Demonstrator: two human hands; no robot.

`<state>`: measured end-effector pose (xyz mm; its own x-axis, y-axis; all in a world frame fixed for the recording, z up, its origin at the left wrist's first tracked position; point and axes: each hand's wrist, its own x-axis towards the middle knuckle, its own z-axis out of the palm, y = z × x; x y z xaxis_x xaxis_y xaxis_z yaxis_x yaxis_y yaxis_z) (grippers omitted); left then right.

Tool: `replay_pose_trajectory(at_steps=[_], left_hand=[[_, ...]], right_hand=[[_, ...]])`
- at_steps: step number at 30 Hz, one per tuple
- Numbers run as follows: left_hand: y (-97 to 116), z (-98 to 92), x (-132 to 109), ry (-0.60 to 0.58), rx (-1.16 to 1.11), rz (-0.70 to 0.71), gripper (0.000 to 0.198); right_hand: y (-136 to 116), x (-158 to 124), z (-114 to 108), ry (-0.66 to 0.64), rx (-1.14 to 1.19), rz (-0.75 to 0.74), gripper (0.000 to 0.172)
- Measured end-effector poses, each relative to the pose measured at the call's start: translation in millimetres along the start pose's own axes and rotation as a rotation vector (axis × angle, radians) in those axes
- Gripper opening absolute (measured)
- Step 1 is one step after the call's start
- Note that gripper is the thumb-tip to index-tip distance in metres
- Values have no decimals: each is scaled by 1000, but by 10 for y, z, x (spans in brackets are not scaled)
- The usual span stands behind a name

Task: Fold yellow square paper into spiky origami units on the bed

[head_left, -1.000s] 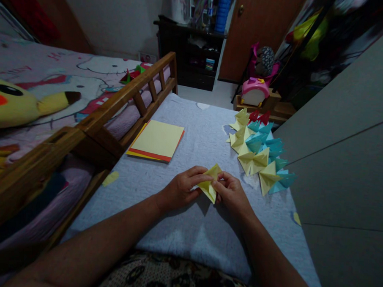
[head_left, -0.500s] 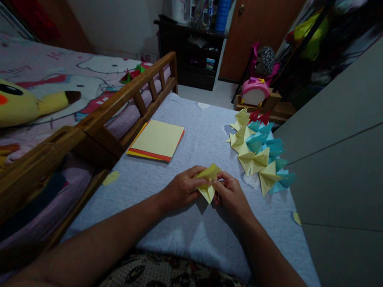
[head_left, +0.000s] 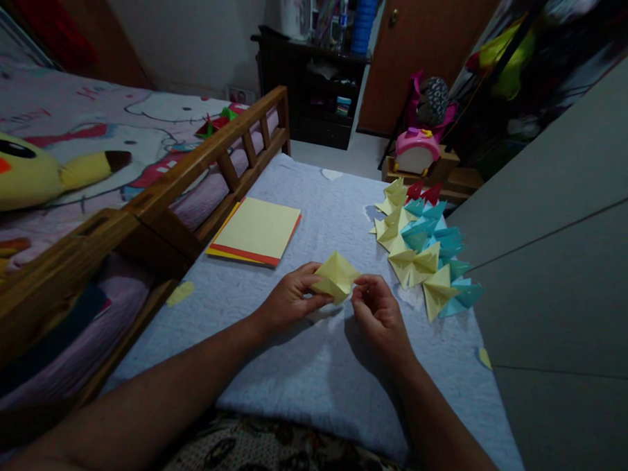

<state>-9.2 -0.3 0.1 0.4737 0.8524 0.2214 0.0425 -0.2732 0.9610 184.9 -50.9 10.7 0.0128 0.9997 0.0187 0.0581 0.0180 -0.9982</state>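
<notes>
A small folded piece of pale yellow origami paper (head_left: 336, 275) is held just above the bed, one corner pointing away from me. My left hand (head_left: 293, 297) is closed on its left side, thumb below and fingers behind. At its right corner, the fingertips of my right hand (head_left: 381, 311) are pinched together, the other fingers curled in. Over to the right lie rows of folded paper pieces: yellow ones (head_left: 417, 264), blue ones (head_left: 421, 233) and red ones (head_left: 430, 194). A stack of square paper sheets (head_left: 259, 227), yellow on top with orange edges below, lies to the left.
A wooden bed rail (head_left: 208, 151) runs along the left, with a yellow plush toy (head_left: 20, 170) on the bedding beyond. Grey cabinet panels (head_left: 562, 274) border the right side. A dark cabinet (head_left: 310, 89) and a pink toy (head_left: 417, 150) stand at the back.
The folded yellow paper has been raised and turned, so its broad face now shows. My left thumb has moved below it, and my right hand has shifted to its right corner.
</notes>
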Motion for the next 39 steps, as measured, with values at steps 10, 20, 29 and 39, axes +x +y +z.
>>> replay_pose_trajectory(at_steps=[10, 20, 29, 39], left_hand=[[30, 46, 21, 49, -241, -191, 22], [57, 97, 37, 192, -226, -224, 21], [83, 183, 30, 275, -453, -257, 102], [66, 193, 68, 119, -524, -419, 42]], right_hand=[[4, 43, 6, -23, -146, -148, 8], [6, 27, 41, 27, -85, -23, 9], [4, 36, 67, 88, 17, 86, 14], [36, 54, 97, 139, 123, 59, 18]])
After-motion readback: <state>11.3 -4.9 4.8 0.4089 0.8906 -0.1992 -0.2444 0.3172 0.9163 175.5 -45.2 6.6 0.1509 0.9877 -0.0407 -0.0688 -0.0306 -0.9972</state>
